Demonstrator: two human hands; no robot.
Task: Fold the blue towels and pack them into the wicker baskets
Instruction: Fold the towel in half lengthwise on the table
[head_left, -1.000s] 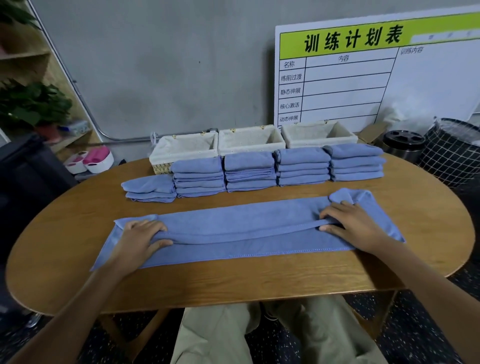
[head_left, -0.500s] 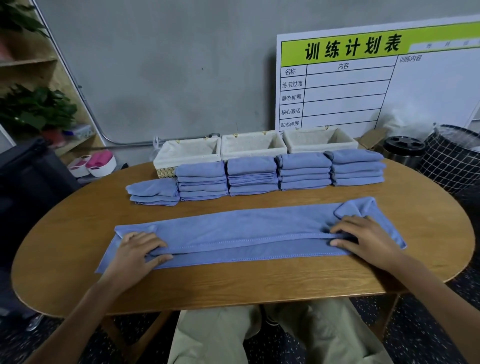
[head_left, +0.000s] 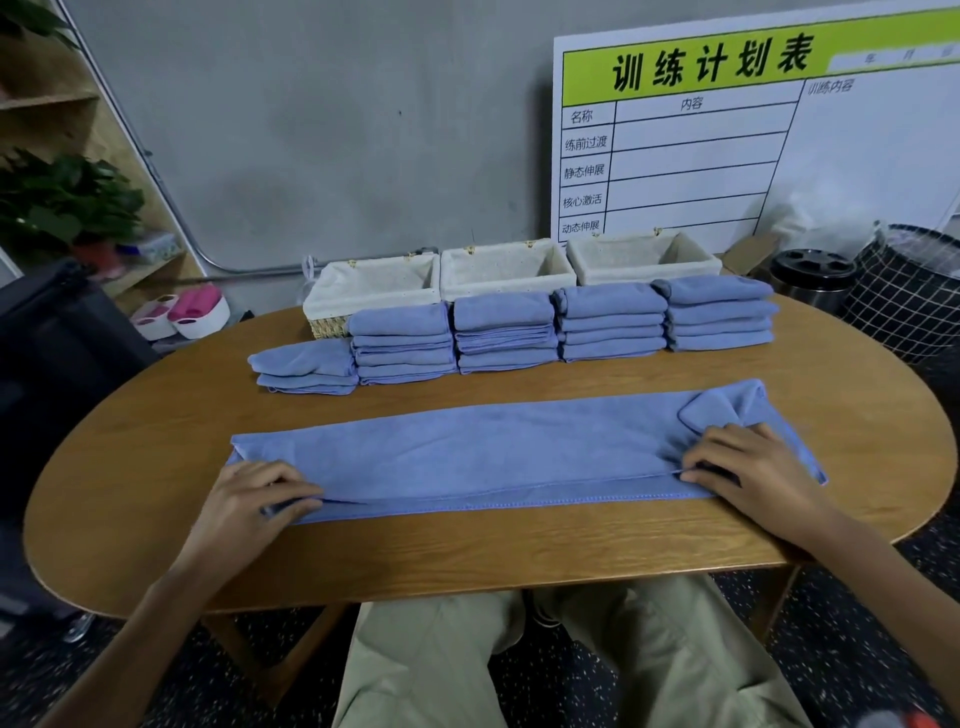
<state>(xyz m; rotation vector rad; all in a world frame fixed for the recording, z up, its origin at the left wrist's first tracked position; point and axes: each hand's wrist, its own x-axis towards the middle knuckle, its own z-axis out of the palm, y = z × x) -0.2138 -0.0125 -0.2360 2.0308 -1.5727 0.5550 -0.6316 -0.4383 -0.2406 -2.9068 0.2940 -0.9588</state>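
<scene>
Our left hand (head_left: 248, 506) and right hand (head_left: 748, 475) each pinch an end of the blue towel (head_left: 493, 452), fingers curled onto its folded edge. It lies flat on the wooden table (head_left: 467, 561), long axis left-right.

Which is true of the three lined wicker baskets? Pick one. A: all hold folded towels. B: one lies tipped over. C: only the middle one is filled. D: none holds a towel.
D: each of the wicker baskets shows only bare lining, and the folded towels sit stacked on the table in front.
</scene>
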